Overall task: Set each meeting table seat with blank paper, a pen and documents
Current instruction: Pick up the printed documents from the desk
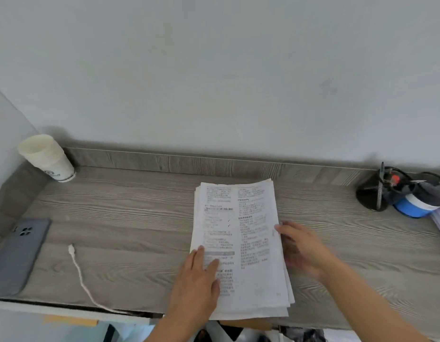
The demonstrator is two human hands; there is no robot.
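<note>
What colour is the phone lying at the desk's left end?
Grey-blue: the phone lies back up, its camera cluster showing. The head view shows it best.

Printed documents stack point(248, 248) — flat on desk point(130, 211) (edges fanned).

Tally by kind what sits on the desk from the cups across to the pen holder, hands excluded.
Stack of paper cups: 1
Phone: 1
White cable: 1
Stack of printed documents: 1
Black pen holder: 1
Total: 5
</note>
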